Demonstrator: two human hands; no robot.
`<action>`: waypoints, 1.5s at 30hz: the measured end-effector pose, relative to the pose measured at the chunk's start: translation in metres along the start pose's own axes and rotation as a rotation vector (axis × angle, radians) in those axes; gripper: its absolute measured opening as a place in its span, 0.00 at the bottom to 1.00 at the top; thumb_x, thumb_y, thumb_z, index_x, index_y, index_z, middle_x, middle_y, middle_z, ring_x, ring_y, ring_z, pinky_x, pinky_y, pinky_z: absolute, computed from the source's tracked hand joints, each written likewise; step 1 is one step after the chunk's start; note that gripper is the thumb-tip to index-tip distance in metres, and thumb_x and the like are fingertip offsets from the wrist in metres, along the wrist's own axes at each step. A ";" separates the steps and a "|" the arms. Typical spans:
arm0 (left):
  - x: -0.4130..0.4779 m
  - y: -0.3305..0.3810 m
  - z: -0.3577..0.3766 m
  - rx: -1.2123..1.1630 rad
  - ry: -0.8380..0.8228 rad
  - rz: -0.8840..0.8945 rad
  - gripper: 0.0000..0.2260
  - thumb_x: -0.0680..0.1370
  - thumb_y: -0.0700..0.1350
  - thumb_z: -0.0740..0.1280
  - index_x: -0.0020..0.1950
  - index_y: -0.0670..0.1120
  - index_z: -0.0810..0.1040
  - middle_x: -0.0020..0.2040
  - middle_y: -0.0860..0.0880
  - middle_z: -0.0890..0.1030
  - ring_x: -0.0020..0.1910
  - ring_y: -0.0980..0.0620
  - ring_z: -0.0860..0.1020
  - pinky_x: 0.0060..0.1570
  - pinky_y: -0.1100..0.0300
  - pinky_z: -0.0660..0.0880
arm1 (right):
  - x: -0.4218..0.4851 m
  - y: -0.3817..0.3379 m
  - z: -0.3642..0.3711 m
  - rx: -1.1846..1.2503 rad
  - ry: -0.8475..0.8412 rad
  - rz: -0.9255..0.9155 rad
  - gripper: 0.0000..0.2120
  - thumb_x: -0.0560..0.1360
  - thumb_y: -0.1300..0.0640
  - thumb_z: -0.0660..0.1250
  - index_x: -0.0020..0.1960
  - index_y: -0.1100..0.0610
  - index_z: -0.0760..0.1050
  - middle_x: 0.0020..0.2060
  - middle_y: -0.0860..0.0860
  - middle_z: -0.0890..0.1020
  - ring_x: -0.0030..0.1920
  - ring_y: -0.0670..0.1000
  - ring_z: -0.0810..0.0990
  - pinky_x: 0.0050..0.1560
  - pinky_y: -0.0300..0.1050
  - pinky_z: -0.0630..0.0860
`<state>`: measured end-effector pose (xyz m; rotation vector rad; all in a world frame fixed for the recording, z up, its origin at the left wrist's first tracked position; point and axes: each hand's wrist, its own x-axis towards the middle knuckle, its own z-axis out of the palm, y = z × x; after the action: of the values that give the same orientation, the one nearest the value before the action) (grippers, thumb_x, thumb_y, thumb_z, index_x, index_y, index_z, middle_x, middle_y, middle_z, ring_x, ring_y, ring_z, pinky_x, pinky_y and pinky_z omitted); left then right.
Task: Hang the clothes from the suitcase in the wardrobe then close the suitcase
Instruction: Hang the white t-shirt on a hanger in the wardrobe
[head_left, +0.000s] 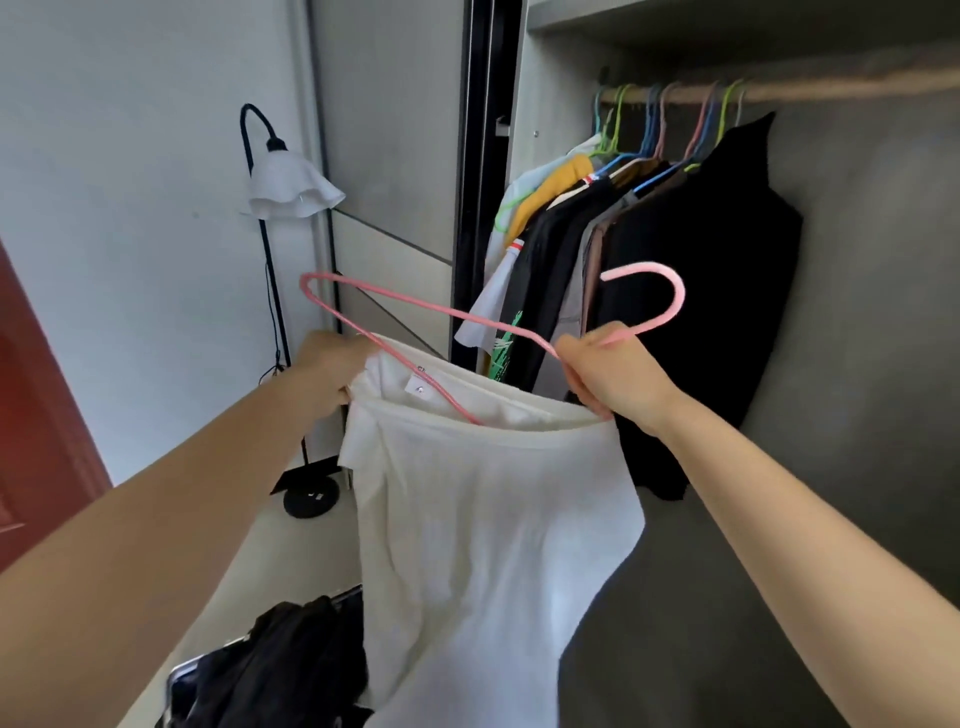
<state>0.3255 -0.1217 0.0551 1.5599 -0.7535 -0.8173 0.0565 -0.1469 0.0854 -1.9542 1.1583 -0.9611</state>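
Your left hand has its fingers curled round the left end of the white garment's top edge, bunching the cloth. Your right hand grips the pink hanger just below its hook, fingers closed round the wire at the garment's right corner; you cannot tell whether that hand pinches the cloth too. Both arms are stretched forward and up.

The garment is plain white or cream, with a banded top edge and two small metal snaps near its left end. It hangs slack between your hands in front of the open wardrobe. The hanger lies tilted, with its hook pointing right towards the black garment on the rail. One shoulder juts out left above the cloth and the lower wire runs down inside the top opening, hidden there.

On the rail, coloured hangers carry dark, mustard and white clothes packed close together. Low on the left, the suitcase holds dark clothes, but the frame cuts it off and the white cloth covers part of it. A floor lamp stands by the wall.
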 end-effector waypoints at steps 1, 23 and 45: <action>0.001 -0.002 -0.002 0.001 -0.016 -0.005 0.06 0.75 0.40 0.69 0.50 0.39 0.76 0.45 0.41 0.75 0.43 0.46 0.75 0.44 0.53 0.75 | 0.001 -0.009 0.000 -0.011 0.009 -0.046 0.22 0.76 0.59 0.60 0.24 0.62 0.66 0.15 0.50 0.65 0.17 0.48 0.62 0.27 0.39 0.65; 0.004 -0.020 -0.051 0.436 -0.103 0.229 0.07 0.67 0.40 0.78 0.35 0.46 0.81 0.32 0.54 0.76 0.34 0.56 0.74 0.30 0.67 0.67 | 0.032 0.021 0.011 -0.332 -0.257 -0.017 0.17 0.66 0.51 0.64 0.33 0.65 0.68 0.34 0.64 0.70 0.34 0.52 0.68 0.38 0.49 0.65; -0.012 -0.128 -0.079 0.618 0.044 0.441 0.12 0.77 0.48 0.68 0.40 0.40 0.80 0.41 0.40 0.79 0.42 0.44 0.77 0.45 0.53 0.72 | 0.042 0.039 0.032 -0.193 -0.129 0.107 0.21 0.75 0.61 0.65 0.24 0.55 0.66 0.22 0.49 0.62 0.26 0.50 0.60 0.30 0.43 0.59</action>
<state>0.3884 -0.0517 -0.0633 1.8342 -1.3438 -0.2234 0.0817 -0.1943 0.0478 -2.0483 1.3074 -0.6785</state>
